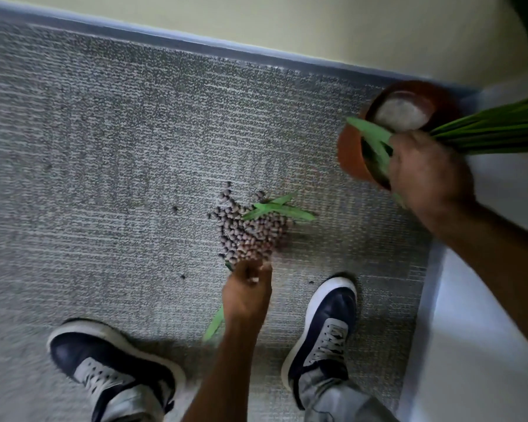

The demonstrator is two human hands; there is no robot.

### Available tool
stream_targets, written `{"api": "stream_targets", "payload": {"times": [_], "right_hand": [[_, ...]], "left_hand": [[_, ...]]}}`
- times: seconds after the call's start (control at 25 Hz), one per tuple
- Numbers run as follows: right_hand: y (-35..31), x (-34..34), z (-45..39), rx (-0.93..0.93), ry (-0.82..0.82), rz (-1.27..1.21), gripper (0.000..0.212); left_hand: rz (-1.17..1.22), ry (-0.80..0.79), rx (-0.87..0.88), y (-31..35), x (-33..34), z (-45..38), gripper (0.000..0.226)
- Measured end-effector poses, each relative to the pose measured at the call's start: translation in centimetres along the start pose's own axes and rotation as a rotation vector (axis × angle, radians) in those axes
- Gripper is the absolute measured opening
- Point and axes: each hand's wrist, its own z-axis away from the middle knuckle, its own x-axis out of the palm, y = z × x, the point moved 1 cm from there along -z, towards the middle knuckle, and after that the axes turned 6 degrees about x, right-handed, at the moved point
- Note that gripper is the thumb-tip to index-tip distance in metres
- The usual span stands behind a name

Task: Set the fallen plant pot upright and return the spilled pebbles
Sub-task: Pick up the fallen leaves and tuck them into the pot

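The terracotta plant pot (352, 150) sits at about two o'clock in the view, near the wall, tipped so its mouth faces the camera; inside it shows a pale, whitish mass (398, 112), and no pebbles can be made out in it. Long green leaves (488, 129) stream from the pot toward three o'clock. The right hand (430, 169) has its grip closed over the pot's near rim and the base of the leaves. The spilled pebbles (250, 236) lie in a heap on the grey carpet (104, 147) at centre, with loose leaf blades (275, 210) across their top. The left hand (247, 293) reaches in from six o'clock, fingertips drawn together at the heap's near edge; blur hides whether they pinch any pebbles.
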Motion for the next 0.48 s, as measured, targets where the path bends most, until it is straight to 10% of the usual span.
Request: {"api": "stream_targets", "payload": {"times": [0.2,0.48], "right_hand": [[-0.2,3.4,-0.6,-0.094,-0.233,0.06,0.013],[-4.3,3.6,3.6,-0.266,0.037,-0.272,0.021]], "left_hand": [[-0.201,-0.075,-0.154,-10.9,-2.5,3.5,0.035],[-0.461,-0.174,-0.134,-15.7,-3.4,3.3,0.056]]}}
